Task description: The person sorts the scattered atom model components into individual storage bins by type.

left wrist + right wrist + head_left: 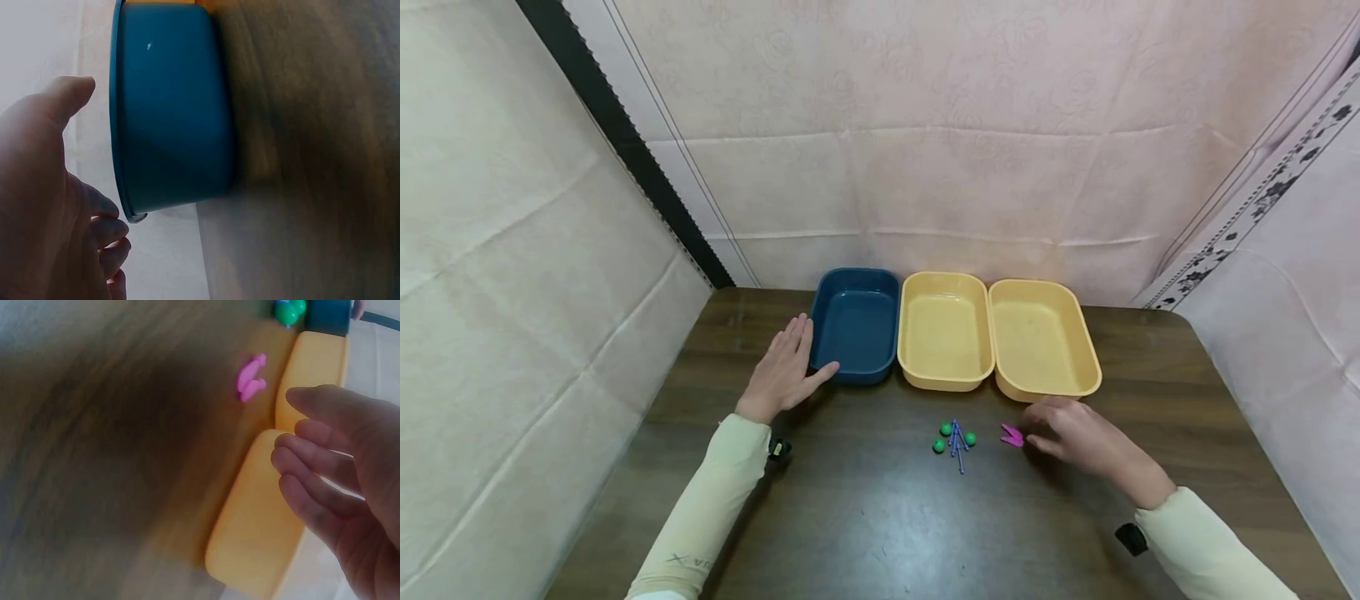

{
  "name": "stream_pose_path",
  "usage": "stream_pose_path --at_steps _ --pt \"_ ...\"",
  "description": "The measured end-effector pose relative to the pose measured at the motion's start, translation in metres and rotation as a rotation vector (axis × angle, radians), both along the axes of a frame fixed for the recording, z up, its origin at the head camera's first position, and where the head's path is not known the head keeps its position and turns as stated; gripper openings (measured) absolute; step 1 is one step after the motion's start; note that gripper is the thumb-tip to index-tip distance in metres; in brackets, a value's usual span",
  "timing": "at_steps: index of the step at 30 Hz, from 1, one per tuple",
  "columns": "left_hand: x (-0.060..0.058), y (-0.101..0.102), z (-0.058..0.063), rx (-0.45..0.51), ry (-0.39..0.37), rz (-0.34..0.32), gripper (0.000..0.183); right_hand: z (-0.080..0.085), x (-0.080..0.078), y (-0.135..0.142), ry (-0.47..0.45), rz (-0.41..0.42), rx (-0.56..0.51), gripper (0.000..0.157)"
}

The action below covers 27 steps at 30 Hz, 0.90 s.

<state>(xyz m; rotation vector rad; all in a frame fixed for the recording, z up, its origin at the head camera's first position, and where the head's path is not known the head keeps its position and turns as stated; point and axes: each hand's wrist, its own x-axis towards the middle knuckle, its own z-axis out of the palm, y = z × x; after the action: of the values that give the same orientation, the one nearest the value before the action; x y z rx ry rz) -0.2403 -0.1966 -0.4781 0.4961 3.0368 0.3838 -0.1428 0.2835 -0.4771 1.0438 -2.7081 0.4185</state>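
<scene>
My left hand (pixel 784 369) is at the left front corner of the dark blue bin (pixel 856 321), fingers straight and thumb spread along its near side. In the left wrist view, the bin's side (pixel 172 112) stands beyond my fingers. My right hand (pixel 1071 435) hovers just in front of the right yellow bin (pixel 1045 337), fingers loosely bent with nothing between them. Left of its fingertips lies a small pink V-shaped piece (pixel 1012 435), also in the right wrist view (pixel 250 378). Thin blue-violet sticks (pixel 957 442) lie in a small pile, with green balls (pixel 938 446) around them.
A second yellow bin (pixel 946 333) stands between the blue one and the right yellow one, all in a row at the back of the brown wooden table (pixel 880 533). Pale cloth (pixel 925 183) hangs behind the table and on both sides.
</scene>
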Motion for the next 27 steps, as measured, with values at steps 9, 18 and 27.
stream_pose_path --at_steps 9,18,27 --pt "0.001 0.0 -0.01 0.015 -0.011 -0.007 0.101 -0.013 -0.004 -0.006 -0.133 -0.02 0.014 0.021" --pt "0.0 0.001 -0.015 0.024 -0.014 -0.012 0.102 -0.023 -0.009 -0.009 -0.149 0.012 0.007 0.013" --pt "0.001 0.0 -0.015 0.036 -0.022 -0.009 0.102 -0.023 -0.016 -0.012 -0.193 0.025 0.031 0.015"
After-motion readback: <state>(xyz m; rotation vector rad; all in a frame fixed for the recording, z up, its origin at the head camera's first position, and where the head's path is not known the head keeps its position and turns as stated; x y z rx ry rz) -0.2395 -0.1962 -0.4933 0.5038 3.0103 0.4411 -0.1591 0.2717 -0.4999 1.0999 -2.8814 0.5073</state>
